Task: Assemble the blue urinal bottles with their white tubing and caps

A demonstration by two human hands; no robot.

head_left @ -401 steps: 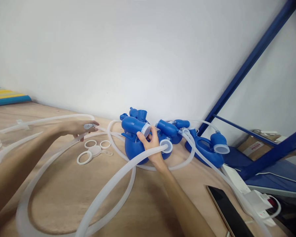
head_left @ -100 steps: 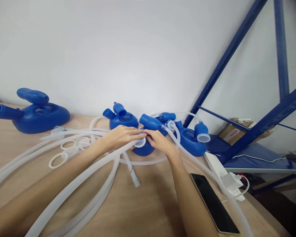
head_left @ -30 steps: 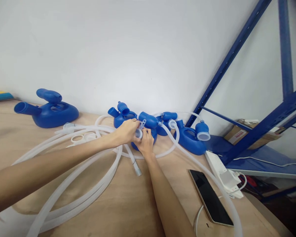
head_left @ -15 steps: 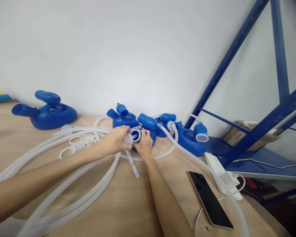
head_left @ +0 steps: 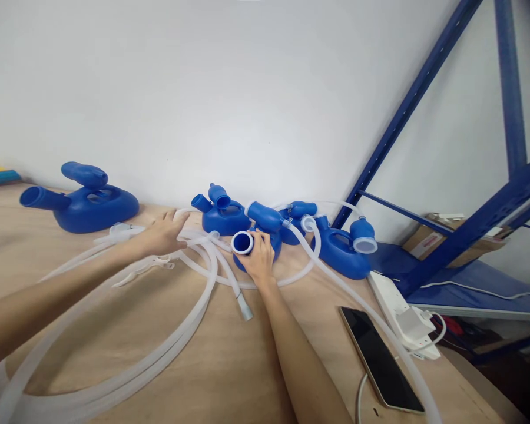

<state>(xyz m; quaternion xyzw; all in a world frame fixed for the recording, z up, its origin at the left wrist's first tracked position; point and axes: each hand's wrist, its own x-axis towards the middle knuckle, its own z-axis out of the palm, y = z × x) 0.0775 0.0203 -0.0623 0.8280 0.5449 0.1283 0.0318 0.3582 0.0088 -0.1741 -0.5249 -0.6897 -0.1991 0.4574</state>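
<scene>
A: What is the right hand [head_left: 260, 257] doing?

B: It has the blue bottle [head_left: 241, 263] by the neck — the fingers are curled tight on its side.

A: And where is that bottle?

B: On the wooden table [head_left: 234, 377], close to the middle of what we see, a bit toward 7 o'clock. Its round mouth points at the person, so you can look inside. A white ring [head_left: 242, 253] goes around the mouth.

A: What about the left hand [head_left: 164, 234]?

B: It is at 9 o'clock from the bottle, well apart from it, over the milky hoses [head_left: 205, 294]. Its fingers look a bit spread, but I can't tell if they hold a hose.

A: What else is near?

B: A blue spout [head_left: 265, 217] is just behind the bottle, at 1 o'clock, with a hose stuck on its end. There's a small blue jug [head_left: 225, 222] at 11 o'clock. A loose hose end [head_left: 246, 311] lies at 6 o'clock.

A: And farther off?

B: A big blue jug [head_left: 96, 211] sits between 9 and 10 o'clock, and a black phone [head_left: 382, 359] lies at 4 o'clock.
</scene>
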